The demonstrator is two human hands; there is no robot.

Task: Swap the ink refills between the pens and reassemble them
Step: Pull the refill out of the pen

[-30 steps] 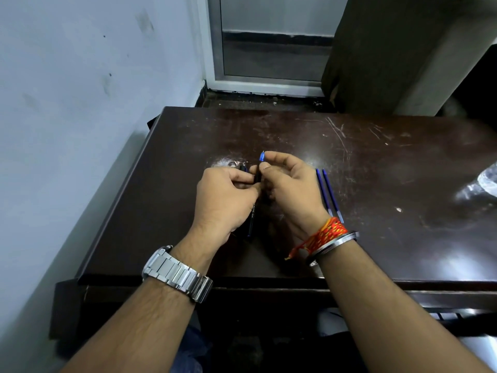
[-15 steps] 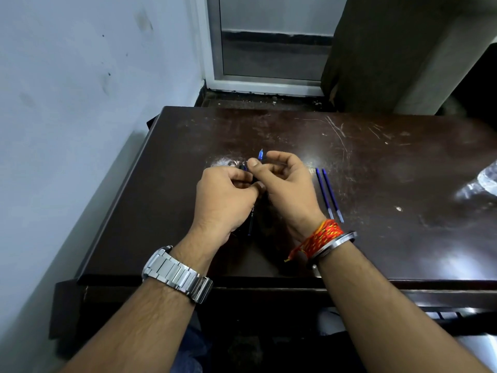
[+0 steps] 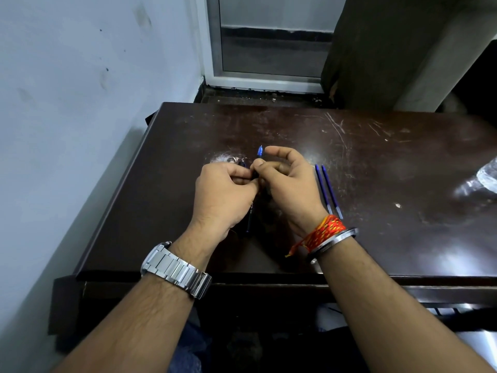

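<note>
A dark brown wooden table (image 3: 188,135) with a glossy, worn top carries two blue ink refills (image 3: 326,188), which lie side by side and parallel. Pale scratches (image 3: 336,127) mark the wood beyond the refills. A small white speck (image 3: 397,205) sits to their right, and further right, at the frame's edge, lies something of clear plastic (image 3: 486,176). A whitish patch (image 3: 226,158) shows to their left.

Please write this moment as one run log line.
left hand: grips pen | right hand: pinches pen below blue tip | refills: two, lying on table
</note>
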